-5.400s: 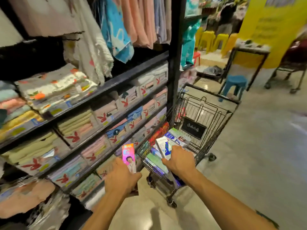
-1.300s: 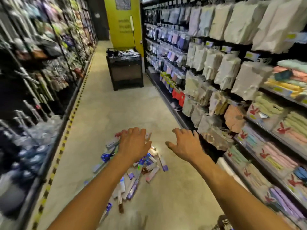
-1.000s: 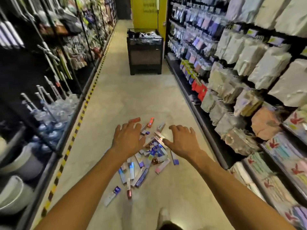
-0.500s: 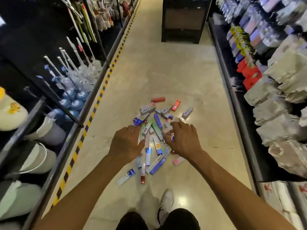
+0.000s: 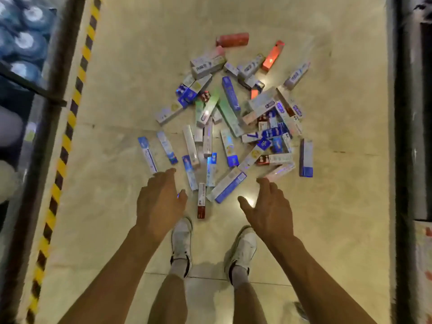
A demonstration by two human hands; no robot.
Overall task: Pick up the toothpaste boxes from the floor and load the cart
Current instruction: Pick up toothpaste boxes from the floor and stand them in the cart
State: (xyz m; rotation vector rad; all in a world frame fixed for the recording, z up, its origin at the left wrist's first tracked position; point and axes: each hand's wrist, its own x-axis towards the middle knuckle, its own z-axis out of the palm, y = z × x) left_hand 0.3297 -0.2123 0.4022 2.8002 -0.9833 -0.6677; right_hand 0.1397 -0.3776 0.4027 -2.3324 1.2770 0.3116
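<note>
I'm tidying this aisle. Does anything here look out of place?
Yes: many toothpaste boxes lie scattered and overlapping on the aisle floor, pointing every way, just ahead of the person's shoes. The left hand and right hand hover open over the near edge, holding nothing.

Glossy beige floor (image 5: 339, 230): toothpaste boxes (image 5: 233, 118) heaped mid-aisle, white shoes (image 5: 182, 244) just behind them, yellow-black hazard stripe (image 5: 67, 136) along left edge.

Toothpaste boxes (image 5: 230, 97) — print blurred, unreadable.
</note>
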